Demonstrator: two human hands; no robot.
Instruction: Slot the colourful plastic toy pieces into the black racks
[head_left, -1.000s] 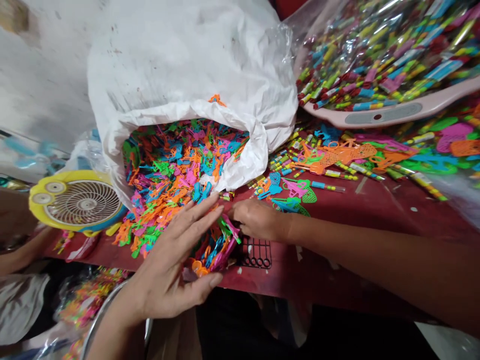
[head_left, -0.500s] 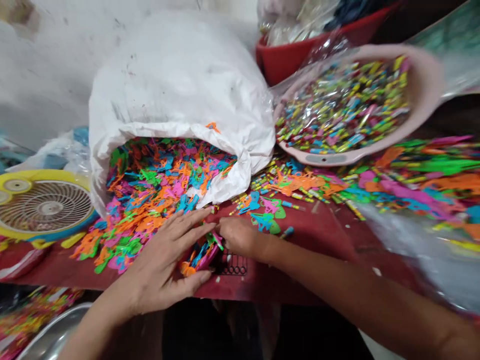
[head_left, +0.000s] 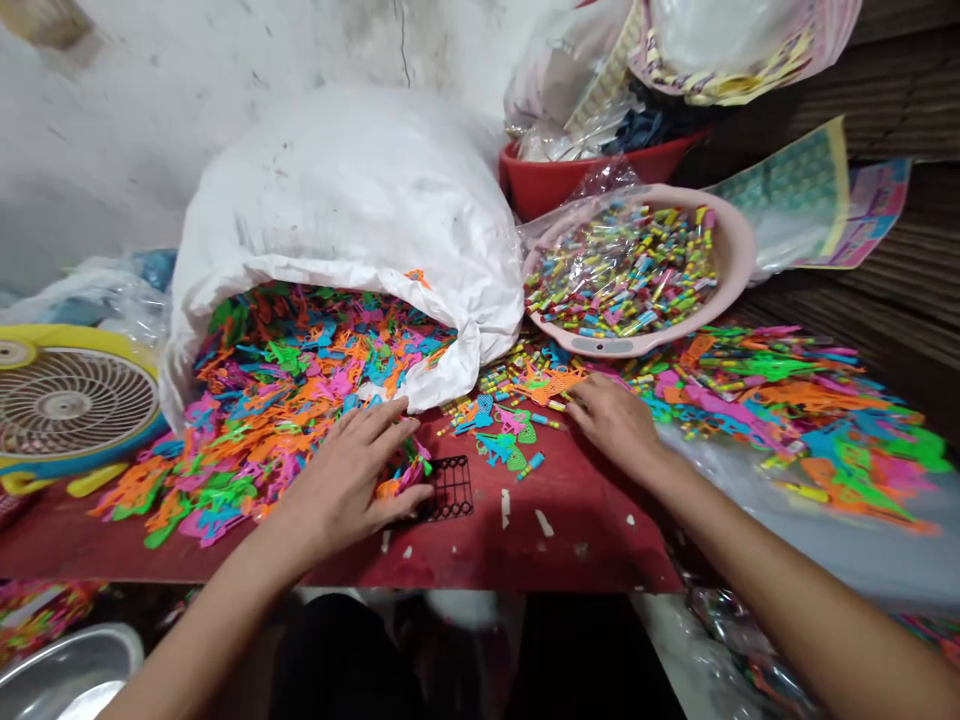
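Observation:
My left hand (head_left: 352, 475) curves round a small bunch of colourful flat plastic pieces (head_left: 411, 462), its thumb apart from the fingers. Much of that bunch is hidden under the palm. Beside the thumb lies a black wire-like grid (head_left: 451, 488) on the red tabletop (head_left: 480, 555). Further right, my right hand (head_left: 616, 420) reaches over the table with fingers bent together, its fingertips at an orange plastic piece (head_left: 553, 385) and small striped tubes. What those fingertips pinch, if anything, is hidden. A few blue, pink and green pieces (head_left: 510, 432) lie between the hands.
A white sack (head_left: 352, 190) spills plastic pieces (head_left: 300, 400) at the left. Behind my right hand stands a pink basin (head_left: 739, 250) of small tubes. More pieces (head_left: 780, 390) are heaped right. A yellow fan (head_left: 75, 400) sits left; a metal bowl (head_left: 112, 650) is below.
My right hand has left the bunch by my left hand and moved right to the orange piece and tubes. My left hand stays at the bunch. The view has shifted.

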